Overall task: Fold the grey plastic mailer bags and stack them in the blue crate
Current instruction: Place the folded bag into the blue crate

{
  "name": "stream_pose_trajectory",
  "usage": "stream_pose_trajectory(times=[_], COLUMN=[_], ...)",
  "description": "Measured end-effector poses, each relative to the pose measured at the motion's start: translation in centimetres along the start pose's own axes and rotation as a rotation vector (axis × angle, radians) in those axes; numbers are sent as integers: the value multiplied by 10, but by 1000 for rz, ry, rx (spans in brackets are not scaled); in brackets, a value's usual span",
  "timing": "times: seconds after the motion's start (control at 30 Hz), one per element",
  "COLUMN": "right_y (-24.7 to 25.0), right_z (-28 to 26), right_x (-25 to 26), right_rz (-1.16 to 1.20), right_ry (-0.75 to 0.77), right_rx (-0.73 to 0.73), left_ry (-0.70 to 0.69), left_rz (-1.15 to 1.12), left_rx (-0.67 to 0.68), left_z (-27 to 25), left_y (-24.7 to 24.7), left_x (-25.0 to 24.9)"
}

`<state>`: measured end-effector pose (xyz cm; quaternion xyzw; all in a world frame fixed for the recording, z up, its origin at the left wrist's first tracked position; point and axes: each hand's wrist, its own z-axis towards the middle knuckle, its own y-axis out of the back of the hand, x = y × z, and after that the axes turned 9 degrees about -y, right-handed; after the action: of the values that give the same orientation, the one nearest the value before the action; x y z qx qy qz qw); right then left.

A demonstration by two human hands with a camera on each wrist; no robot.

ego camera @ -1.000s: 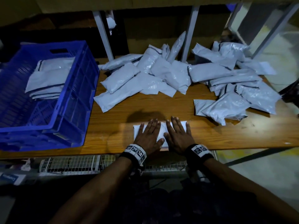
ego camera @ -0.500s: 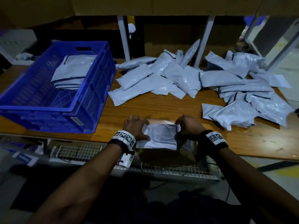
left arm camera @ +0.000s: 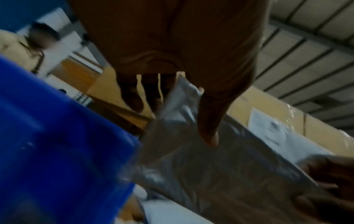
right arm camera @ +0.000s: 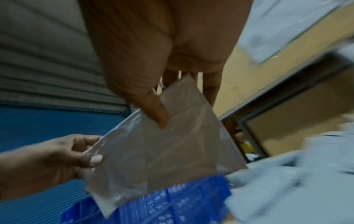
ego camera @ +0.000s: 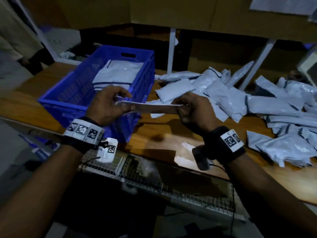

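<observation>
Left hand (ego camera: pixel 109 104) and right hand (ego camera: pixel 190 109) each pinch an end of the folded mailer (ego camera: pixel 154 107), held flat just right of the blue crate (ego camera: pixel 73 93); best keep it level and lay it squarely on the stack (ego camera: pixel 118 73) inside.

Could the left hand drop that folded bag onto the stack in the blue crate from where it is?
Probably yes. The left hand holds the folded bag beside the open-topped crate, and nothing lies over the stack. The right hand would have to let go.
</observation>
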<state>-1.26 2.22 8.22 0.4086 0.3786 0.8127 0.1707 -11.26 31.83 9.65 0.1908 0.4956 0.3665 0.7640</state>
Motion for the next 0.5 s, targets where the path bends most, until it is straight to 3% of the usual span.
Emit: stream_pose_trajectory(times=[0.1, 0.2, 0.3, 0.5], right_y=[-34, -61, -80, -110], right_z=[28, 62, 99, 160], right_x=[40, 79, 114, 147], right_rz=[-29, -15, -31, -96], right_ry=[12, 33, 62, 111], right_rx=[-128, -209, -293, -491], left_ry=[80, 339, 673, 836], left_rz=[-7, -224, -480, -1113], left_rx=[45, 19, 155, 235], left_z=[9, 29, 54, 119], left_y=[53, 98, 132, 163], left_x=[40, 85, 109, 149])
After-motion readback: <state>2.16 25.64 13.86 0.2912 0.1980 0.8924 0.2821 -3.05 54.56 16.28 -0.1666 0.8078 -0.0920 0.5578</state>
